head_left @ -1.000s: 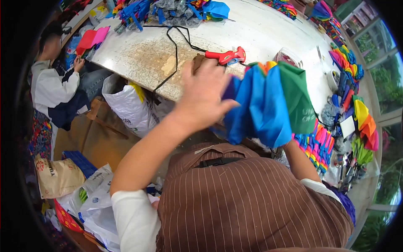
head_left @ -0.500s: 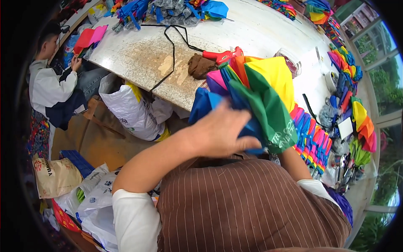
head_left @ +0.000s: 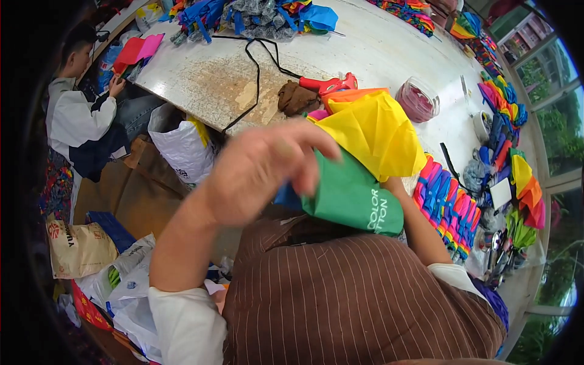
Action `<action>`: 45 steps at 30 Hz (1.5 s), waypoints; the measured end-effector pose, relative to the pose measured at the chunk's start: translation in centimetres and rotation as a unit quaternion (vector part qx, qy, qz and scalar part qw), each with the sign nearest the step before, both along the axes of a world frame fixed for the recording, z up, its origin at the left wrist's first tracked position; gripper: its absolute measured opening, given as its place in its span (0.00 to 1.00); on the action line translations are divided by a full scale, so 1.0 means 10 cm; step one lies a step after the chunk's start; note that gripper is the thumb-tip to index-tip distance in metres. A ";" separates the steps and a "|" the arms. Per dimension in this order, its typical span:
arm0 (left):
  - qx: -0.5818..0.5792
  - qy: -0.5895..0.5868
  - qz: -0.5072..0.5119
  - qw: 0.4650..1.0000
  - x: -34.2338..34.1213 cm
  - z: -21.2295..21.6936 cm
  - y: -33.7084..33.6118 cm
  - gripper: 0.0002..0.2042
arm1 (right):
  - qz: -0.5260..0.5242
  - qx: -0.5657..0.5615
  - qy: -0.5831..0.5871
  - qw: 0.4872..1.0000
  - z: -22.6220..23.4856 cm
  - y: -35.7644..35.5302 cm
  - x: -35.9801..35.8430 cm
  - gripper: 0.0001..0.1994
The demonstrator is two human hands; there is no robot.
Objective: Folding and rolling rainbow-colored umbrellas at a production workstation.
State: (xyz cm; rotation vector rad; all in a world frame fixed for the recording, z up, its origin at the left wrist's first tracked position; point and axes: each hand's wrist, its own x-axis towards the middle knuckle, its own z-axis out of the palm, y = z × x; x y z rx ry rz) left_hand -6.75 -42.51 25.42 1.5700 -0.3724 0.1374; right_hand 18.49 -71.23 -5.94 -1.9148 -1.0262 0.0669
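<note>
- Fabric first: a multicoloured umbrella canopy (head_left: 365,164), with yellow, green, blue and orange panels, is bunched up just above the person's striped apron (head_left: 365,304), at the near edge of the work table (head_left: 389,55).
- Left hand (head_left: 258,170) hovers over the green and blue folds, fingers loosely curled and slightly apart, clamped on nothing that I can see.
- Right hand is hidden under the cloth; only the forearm shows, so I cannot tell its grip.
- To gather the panels well, I would judge: press the left palm flat on the folds and keep the edges aligned so no panel slips out.
- Beyond it on the table lie a red glue gun (head_left: 328,84), a brown rag (head_left: 297,97) and a black cord (head_left: 255,67).
- Stacked rainbow canopies (head_left: 447,207) sit along the right edge.
</note>
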 end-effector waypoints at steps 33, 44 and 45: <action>-0.033 -0.139 -0.024 0.989 0.59 0.27 -0.15 0.28 | 0.001 -0.142 -0.123 0.982 0.90 0.15 -0.21 0.24; 0.533 0.036 -0.010 0.846 0.53 -0.20 0.04 0.14 | -0.079 -0.183 -0.434 0.879 1.58 0.08 -0.30 0.11; 0.445 0.069 -0.081 0.889 0.56 -0.04 -0.09 0.14 | -0.070 -0.188 -0.442 0.874 1.50 0.08 -0.27 0.11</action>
